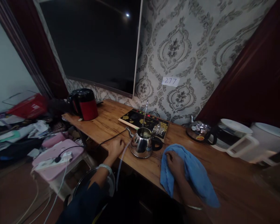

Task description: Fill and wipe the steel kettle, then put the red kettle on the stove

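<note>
A shiny steel kettle (pixel 141 144) stands on the wooden table near its front edge, its top uncovered and its black handle to the right. A thin curved metal spout (pixel 145 113) reaches down over the kettle's opening. Just left of the kettle, my left hand (pixel 116 147) rests at the table edge with its fingers curled; I see nothing in them. A clear tube (pixel 121 163) runs between that hand and the kettle and hangs below the edge. To the right of the kettle, my right hand (pixel 176 161) grips a bunched blue cloth (pixel 196 177) lying on the table.
Behind the kettle lies a black flowered hotplate panel (pixel 130 116). A second steel kettle (pixel 198 129), a lidded jug (pixel 233 133) and a white container (pixel 270 140) line the right. A red-black electric kettle (pixel 88 107) stands at left. Below, a pink stool (pixel 44 171) carries a power strip.
</note>
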### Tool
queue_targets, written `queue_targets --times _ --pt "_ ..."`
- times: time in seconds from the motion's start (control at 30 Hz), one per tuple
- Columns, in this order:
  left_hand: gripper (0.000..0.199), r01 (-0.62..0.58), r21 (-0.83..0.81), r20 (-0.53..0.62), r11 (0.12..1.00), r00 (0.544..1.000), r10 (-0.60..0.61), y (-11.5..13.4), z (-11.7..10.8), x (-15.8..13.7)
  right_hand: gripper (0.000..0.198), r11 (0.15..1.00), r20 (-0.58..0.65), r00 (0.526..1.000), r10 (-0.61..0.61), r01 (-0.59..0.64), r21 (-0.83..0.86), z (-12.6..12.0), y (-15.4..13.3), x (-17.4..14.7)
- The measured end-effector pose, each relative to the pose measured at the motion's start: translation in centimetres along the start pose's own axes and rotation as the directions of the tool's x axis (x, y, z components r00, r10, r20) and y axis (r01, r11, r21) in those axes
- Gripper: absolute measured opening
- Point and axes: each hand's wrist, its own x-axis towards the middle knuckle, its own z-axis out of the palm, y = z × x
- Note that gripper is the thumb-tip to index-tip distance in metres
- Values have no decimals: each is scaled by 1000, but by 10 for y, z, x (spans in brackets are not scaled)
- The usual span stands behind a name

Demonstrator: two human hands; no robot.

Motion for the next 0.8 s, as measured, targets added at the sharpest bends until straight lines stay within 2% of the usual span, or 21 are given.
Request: queue_targets --times 0.2,0.6,0.8 --pt "23 21 21 -34 1000 999 -21 1 -1 -2 37 999 -9 1000 7 -6 51 -1 3 2" --pt "21 -6 73 -26 997 1000 8 4 -6 -2 43 996 -18 1000 6 -4 92 -1 -1 2" --pt "23 12 43 -42 999 999 -10 3 -5 -1 40 996 -19 1000 9 -7 92 -1 -1 2"
